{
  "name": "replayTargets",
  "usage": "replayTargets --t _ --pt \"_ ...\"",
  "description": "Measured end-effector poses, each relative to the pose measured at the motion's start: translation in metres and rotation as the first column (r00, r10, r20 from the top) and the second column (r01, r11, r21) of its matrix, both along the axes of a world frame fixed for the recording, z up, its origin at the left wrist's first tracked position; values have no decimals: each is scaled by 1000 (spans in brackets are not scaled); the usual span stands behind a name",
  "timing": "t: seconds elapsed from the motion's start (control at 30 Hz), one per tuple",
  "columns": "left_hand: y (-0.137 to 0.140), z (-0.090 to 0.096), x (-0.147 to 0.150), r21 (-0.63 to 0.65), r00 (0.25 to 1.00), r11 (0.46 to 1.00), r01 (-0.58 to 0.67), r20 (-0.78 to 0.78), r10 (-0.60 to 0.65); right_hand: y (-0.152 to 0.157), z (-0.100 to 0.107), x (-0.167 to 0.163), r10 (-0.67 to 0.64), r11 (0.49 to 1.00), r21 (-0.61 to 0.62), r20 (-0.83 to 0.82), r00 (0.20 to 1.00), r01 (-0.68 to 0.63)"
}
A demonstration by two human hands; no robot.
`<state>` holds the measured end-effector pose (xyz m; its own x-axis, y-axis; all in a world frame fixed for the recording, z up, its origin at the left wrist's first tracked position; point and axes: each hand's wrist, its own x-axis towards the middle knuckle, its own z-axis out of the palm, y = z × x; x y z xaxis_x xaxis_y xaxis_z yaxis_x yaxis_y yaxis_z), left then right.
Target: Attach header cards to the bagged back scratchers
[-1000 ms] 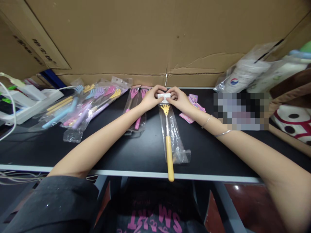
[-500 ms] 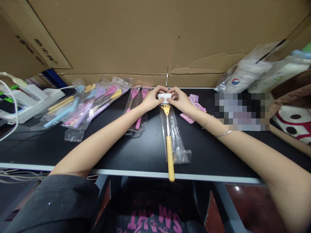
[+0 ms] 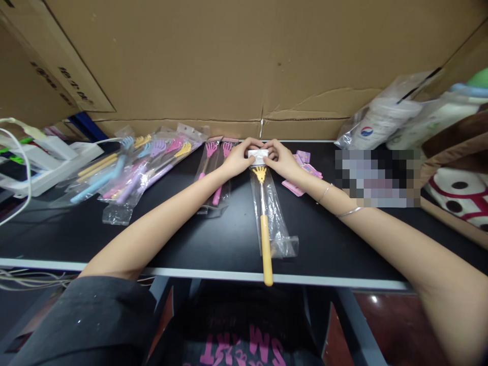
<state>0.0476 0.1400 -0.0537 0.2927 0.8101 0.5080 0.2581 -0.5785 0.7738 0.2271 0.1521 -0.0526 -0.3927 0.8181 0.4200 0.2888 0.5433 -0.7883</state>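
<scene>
My left hand and my right hand meet near the back of the desk. Between them they pinch a small white card, thumbs along its lower edge. Just below it lies a yellow back scratcher, its hand-shaped head towards the card and its handle end past the desk's front edge. A clear plastic bag lies flat beneath and beside the scratcher; whether the card is joined to the bag I cannot tell. Beside my right wrist are several pink and purple cards.
Two pink back scratchers in bags lie left of my left hand. Further left is a pile of bagged scratchers, then a white power strip with cables. At right stand a bagged cup and a pixelated area. Cardboard walls the back.
Both hands keep their grip on the white card almost in place. The view has shifted very slightly; the scratcher and bag lie as before.
</scene>
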Motion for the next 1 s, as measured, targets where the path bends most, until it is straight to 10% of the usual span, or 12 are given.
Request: replayTargets --t 1.0 --pt "1 0 0 -4 1000 1000 -17 15 17 6 -5 0 7 1000 -5 -21 1000 -7"
